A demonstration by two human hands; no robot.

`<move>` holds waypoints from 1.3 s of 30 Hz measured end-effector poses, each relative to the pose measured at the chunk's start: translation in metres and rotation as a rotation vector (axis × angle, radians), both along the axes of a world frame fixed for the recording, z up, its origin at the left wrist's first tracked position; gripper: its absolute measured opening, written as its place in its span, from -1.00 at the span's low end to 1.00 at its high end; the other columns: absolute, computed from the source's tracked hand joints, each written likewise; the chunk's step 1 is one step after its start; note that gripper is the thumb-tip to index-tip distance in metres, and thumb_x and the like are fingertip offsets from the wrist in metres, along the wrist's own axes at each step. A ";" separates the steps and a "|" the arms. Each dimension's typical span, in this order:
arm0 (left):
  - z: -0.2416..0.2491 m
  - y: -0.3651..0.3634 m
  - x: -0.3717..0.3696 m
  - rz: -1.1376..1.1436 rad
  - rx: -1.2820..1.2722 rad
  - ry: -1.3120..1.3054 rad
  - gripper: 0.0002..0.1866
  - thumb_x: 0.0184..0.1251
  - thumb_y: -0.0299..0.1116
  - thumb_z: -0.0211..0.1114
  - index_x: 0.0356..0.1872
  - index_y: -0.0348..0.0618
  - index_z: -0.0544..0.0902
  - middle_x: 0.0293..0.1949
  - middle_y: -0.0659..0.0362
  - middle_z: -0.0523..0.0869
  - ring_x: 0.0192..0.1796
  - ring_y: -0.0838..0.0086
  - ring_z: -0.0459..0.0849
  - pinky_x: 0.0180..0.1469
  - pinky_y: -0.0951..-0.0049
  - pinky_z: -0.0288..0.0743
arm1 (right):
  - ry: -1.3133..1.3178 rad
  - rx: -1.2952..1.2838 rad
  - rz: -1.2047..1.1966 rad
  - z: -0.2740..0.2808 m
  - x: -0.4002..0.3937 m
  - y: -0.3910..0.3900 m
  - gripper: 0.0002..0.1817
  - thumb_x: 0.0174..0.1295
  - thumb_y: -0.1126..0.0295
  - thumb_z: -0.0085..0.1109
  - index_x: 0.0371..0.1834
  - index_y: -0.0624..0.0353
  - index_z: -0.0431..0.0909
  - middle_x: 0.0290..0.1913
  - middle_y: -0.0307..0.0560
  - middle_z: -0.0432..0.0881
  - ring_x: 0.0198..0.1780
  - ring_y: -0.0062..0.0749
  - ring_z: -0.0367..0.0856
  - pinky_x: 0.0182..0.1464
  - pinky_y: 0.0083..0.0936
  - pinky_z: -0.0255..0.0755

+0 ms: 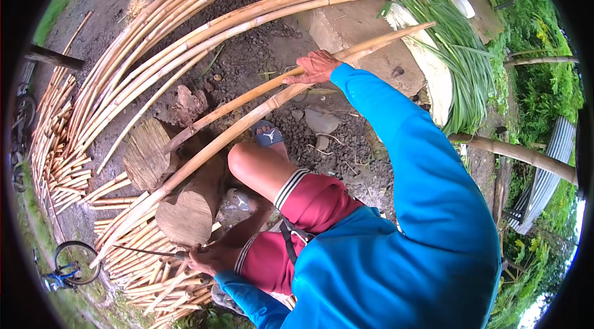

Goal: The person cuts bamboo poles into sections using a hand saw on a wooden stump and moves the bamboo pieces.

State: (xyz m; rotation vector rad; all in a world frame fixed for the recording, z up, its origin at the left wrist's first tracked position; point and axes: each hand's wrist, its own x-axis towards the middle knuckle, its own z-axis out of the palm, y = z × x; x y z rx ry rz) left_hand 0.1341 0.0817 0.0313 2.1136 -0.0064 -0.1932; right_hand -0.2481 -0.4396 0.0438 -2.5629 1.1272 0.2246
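My right hand (317,67) is closed around a long tan bamboo pole (216,142), which slopes from upper right to lower left. A second, darker pole (232,104) runs into the same grip from the left. Low in the view, my left hand (207,259) grips the handle of a knife (145,251) with a thin dark blade. The blade points left, and its tip overlaps the long pole near its lower end. Under the poles are two cut logs, one log (147,154) with a split-looking face and a rounder log (185,217) beside my legs.
A stack of long bamboo poles (204,25) curves across the upper left. Many shorter bamboo pieces (154,285) lie below. Long green leaves (458,63) and a white sack (433,69) rest at upper right. A bicycle (75,263) stands at lower left.
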 end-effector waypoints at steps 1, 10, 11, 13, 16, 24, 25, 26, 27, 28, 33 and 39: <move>-0.001 0.003 0.000 -0.022 -0.056 0.052 -0.67 0.06 -0.20 0.19 -0.45 -0.38 0.59 -0.45 0.07 0.47 -0.40 0.33 0.48 -0.40 0.33 0.34 | 0.053 0.007 -0.002 -0.005 0.005 -0.003 -0.03 0.04 -0.66 -0.12 -0.67 0.24 0.51 -0.62 0.14 0.57 -0.45 0.09 0.65 -0.27 -0.04 0.53; -0.006 0.007 0.004 0.032 -0.040 0.042 -0.71 0.05 -0.26 0.21 -0.42 -0.37 0.58 -0.49 0.12 0.49 -0.44 0.34 0.46 -0.35 0.33 0.40 | 0.100 0.147 0.006 -0.041 0.014 -0.007 0.01 -0.05 -0.68 -0.06 -0.42 0.25 0.67 -0.37 0.22 0.68 -0.16 0.17 0.68 0.04 0.02 0.48; -0.013 0.012 0.009 -0.039 0.041 -0.020 -0.73 0.04 -0.31 0.22 -0.40 -0.38 0.57 -0.47 0.12 0.49 -0.43 0.35 0.47 -0.35 0.35 0.41 | 0.101 0.154 0.017 -0.042 0.013 -0.005 0.01 -0.05 -0.68 -0.06 -0.42 0.25 0.67 -0.37 0.22 0.68 -0.16 0.17 0.68 0.04 0.02 0.48; 0.018 -0.018 -0.015 0.254 -0.176 0.137 -0.80 0.00 -0.44 0.28 -0.40 -0.40 0.57 -0.42 0.12 0.51 -0.43 0.39 0.48 -0.38 0.39 0.44 | -0.031 0.014 -0.018 -0.055 0.011 -0.001 -0.04 -0.04 -0.64 0.00 -0.39 0.23 0.66 -0.37 0.21 0.68 -0.17 0.16 0.68 0.01 0.01 0.48; 0.000 0.018 -0.005 -0.147 0.351 -0.265 -0.84 0.07 -0.46 0.31 -0.46 -0.39 0.58 -0.36 0.13 0.52 -0.40 0.38 0.49 -0.32 0.34 0.50 | -0.187 -0.063 -0.003 -0.075 0.010 0.009 -0.20 0.00 -0.48 0.19 -0.30 0.18 0.66 -0.16 0.11 0.68 0.03 0.02 0.59 0.13 -0.10 0.40; 0.012 0.022 -0.011 0.115 0.024 0.031 -0.73 0.09 -0.26 0.27 -0.35 -0.30 0.66 -0.39 0.04 0.69 -0.26 0.35 0.64 -0.10 0.37 0.49 | -0.137 -0.053 -0.024 -0.072 0.019 0.020 -0.45 0.22 -0.21 0.19 -0.21 0.13 0.60 -0.26 0.10 0.65 -0.08 0.17 0.58 0.01 -0.01 0.40; 0.019 0.021 -0.020 -0.065 0.320 -0.247 -0.73 0.09 -0.25 0.28 -0.35 -0.29 0.67 -0.40 0.05 0.69 -0.28 0.34 0.64 -0.12 0.36 0.49 | -0.150 -0.046 0.001 -0.075 0.017 0.019 -0.46 0.23 -0.18 0.19 -0.22 0.16 0.56 -0.24 0.13 0.64 -0.07 0.18 0.56 0.01 0.00 0.39; 0.028 0.012 -0.020 0.176 0.009 0.050 -0.74 0.08 -0.25 0.29 -0.37 -0.28 0.67 -0.42 0.05 0.70 -0.31 0.26 0.64 -0.14 0.35 0.50 | -0.167 -0.039 0.028 -0.079 0.014 0.018 -0.46 0.24 -0.16 0.19 -0.23 0.19 0.52 -0.21 0.15 0.62 -0.06 0.20 0.55 0.00 0.00 0.38; 0.043 0.002 -0.026 0.172 0.065 -0.001 -0.74 0.07 -0.23 0.28 -0.39 -0.26 0.69 -0.42 0.03 0.71 -0.33 0.23 0.67 -0.15 0.33 0.51 | -0.220 -0.063 0.102 -0.083 0.011 0.015 -0.47 0.22 -0.13 0.21 -0.20 0.20 0.48 -0.19 0.16 0.60 -0.05 0.20 0.54 0.00 -0.01 0.38; 0.026 0.020 -0.017 0.126 0.152 -0.029 -0.72 0.07 -0.19 0.27 -0.40 -0.23 0.70 -0.42 0.00 0.72 -0.31 0.24 0.69 -0.16 0.32 0.52 | -0.270 -0.085 0.171 -0.085 0.009 0.017 -0.47 0.20 -0.09 0.24 -0.16 0.21 0.44 -0.17 0.17 0.57 -0.04 0.20 0.53 0.00 -0.01 0.37; 0.061 0.006 -0.019 0.067 0.279 0.101 -0.74 0.05 -0.18 0.27 -0.41 -0.19 0.70 -0.33 0.03 0.73 -0.22 0.23 0.70 -0.12 0.31 0.51 | -0.246 -0.188 0.282 -0.063 0.014 0.034 -0.44 0.00 0.13 0.45 -0.09 0.22 0.37 -0.21 0.20 0.54 -0.10 0.28 0.51 -0.06 0.01 0.38; 0.051 0.011 -0.015 0.031 0.327 0.013 -0.73 0.06 -0.19 0.24 -0.40 -0.20 0.70 -0.30 -0.01 0.71 -0.18 0.18 0.69 -0.11 0.31 0.51 | -0.178 -0.082 0.210 -0.088 0.009 0.026 -0.50 -0.09 0.29 0.46 -0.18 0.19 0.35 -0.23 0.20 0.56 -0.09 0.27 0.53 -0.06 0.03 0.39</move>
